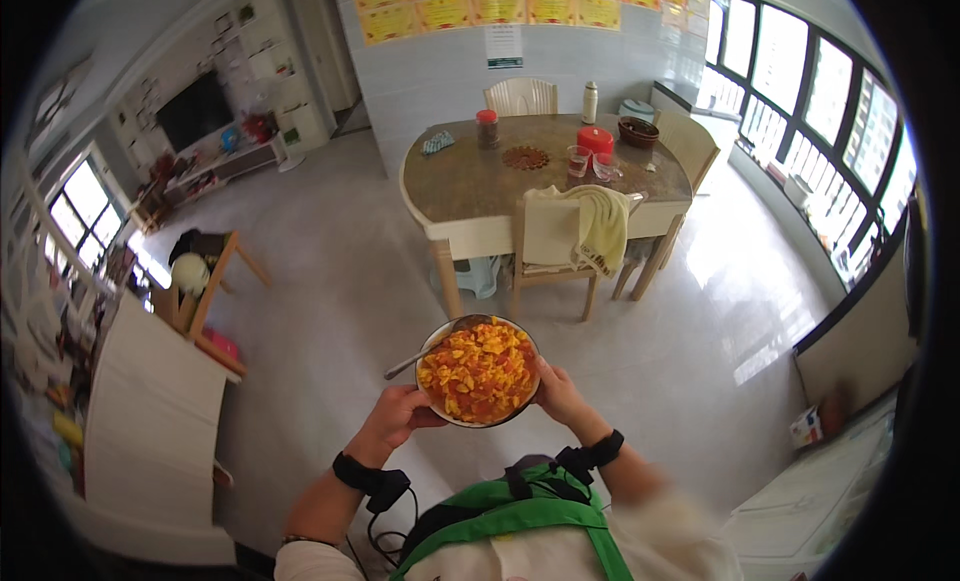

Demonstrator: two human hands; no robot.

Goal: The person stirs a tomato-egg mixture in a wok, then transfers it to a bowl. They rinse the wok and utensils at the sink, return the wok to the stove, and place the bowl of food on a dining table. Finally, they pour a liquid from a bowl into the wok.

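Between my hands is a round bowl [534, 390] with a pale rim, filled with scrambled egg and tomato [476, 371]. My left hand [401, 412] grips its lower left edge, and my right hand [559, 393] holds the right edge. A metal spoon [411, 361] leans in the food, its handle sticking out over the left rim. The undersides of the bowl and some fingertips are hidden. Beyond the bowl stands a dining table [457, 187] with a dark top and cream sides.
A cream chair [551, 232] draped with a yellow towel [604, 221] stands at the table's near side. On top are a red-lidded jar [487, 129], a red container [595, 140], glass cups [577, 161], a brown bowl [637, 131] and a white bottle [590, 103]. A cabinet [154, 408] flanks me at left.
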